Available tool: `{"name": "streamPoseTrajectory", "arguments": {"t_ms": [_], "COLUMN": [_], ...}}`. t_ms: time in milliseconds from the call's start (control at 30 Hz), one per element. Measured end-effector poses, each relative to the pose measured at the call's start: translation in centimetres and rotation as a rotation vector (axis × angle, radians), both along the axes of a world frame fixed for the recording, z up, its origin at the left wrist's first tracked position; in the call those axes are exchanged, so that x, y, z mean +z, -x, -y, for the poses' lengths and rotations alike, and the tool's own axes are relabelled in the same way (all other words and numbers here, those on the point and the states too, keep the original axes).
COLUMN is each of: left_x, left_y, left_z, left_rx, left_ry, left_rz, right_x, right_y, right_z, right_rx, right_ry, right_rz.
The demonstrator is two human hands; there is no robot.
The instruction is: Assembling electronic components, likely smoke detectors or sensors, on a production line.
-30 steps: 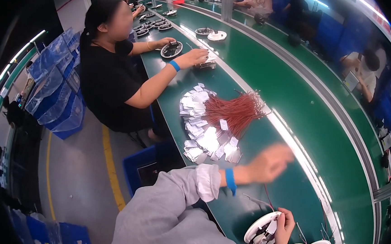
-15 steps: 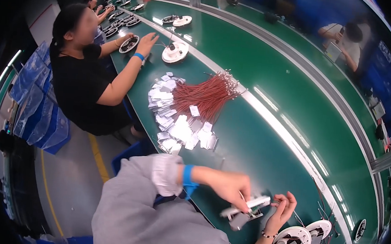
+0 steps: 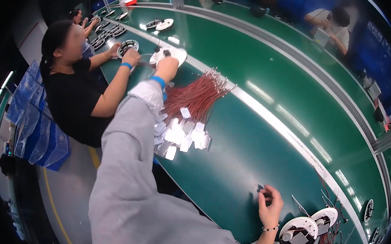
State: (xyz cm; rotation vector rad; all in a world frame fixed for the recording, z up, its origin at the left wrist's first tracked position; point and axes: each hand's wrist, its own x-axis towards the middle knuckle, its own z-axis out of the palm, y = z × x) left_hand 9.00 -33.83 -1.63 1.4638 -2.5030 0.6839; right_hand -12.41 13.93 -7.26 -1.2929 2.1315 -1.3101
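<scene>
Stretched far forward and left, my left hand point(image 3: 167, 69) is closed at a white round housing point(image 3: 178, 54) with a dark part at its middle. Its fingertips are mostly hidden behind the back of the hand. Another white rounded edge point(image 3: 155, 58) shows just left of those fingers. Low on the right, my right hand point(image 3: 270, 208) hovers over the green table point(image 3: 232, 174), fingers curled and the thumb near the index finger. A tiny dark thing, too small to name, shows at the fingertips.
Beneath my left forearm lies a pile of red wires point(image 3: 195, 95) with silvery white plates point(image 3: 183, 134). Two round white-and-black units point(image 3: 297, 233) with loose wires lie right of my right hand. A co-worker point(image 3: 73, 86) at the left holds a round ring-shaped part point(image 3: 128, 48).
My left hand has swung far forward and left from beside my right hand. The white-and-grey piece it held there is gone from that spot. My right hand's fingers have curled in.
</scene>
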Motion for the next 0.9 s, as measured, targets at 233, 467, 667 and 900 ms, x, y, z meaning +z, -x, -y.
{"name": "streamPoseTrajectory", "arguments": {"t_ms": [233,467,667,900], "left_x": [-3.0,3.7,7.5,-1.0], "left_y": [-1.2,3.8,9.8,17.1], "left_z": [-0.2,-9.1,-29.2,-38.2], "left_rx": [-0.007,-0.459,-1.282,-1.517], "left_ry": [-0.078,-0.025,-0.603,-1.126], "left_rz": [0.054,0.05,-0.1,-0.026], "right_x": [1.4,3.9,5.6,1.4], "right_y": [-1.9,-2.5,-0.3,3.0], "right_z": [-0.3,-1.7,-10.0,-16.5], "right_rx": [0.031,0.068,-0.704,-1.01], "right_ry": [-0.03,0.1,0.464,0.288], "right_rz": [-0.058,-0.103,-0.564,0.167]}}
